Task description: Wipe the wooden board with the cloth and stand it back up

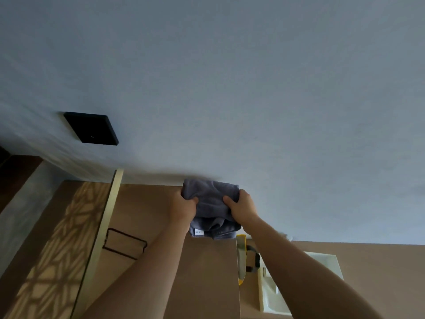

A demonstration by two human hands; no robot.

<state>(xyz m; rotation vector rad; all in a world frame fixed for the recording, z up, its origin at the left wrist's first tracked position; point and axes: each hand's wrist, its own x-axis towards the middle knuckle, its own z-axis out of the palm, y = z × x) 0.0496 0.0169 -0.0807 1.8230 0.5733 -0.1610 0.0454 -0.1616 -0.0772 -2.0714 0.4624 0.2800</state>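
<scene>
A broad brown wooden board fills the lower middle of the head view, and its top edge meets the blue-grey wall. A grey cloth with a small white label is bunched against the board's upper right part and hangs down a little. My left hand grips the cloth's left side. My right hand grips its right side. Both forearms reach up from the bottom of the frame. The cloth hides the board's top right corner.
On the wall at the left is a black square plate. A pale wooden strip and a black wire frame lie over the board's left. Right of the board are a yellow-rimmed object and a white basin-like fixture.
</scene>
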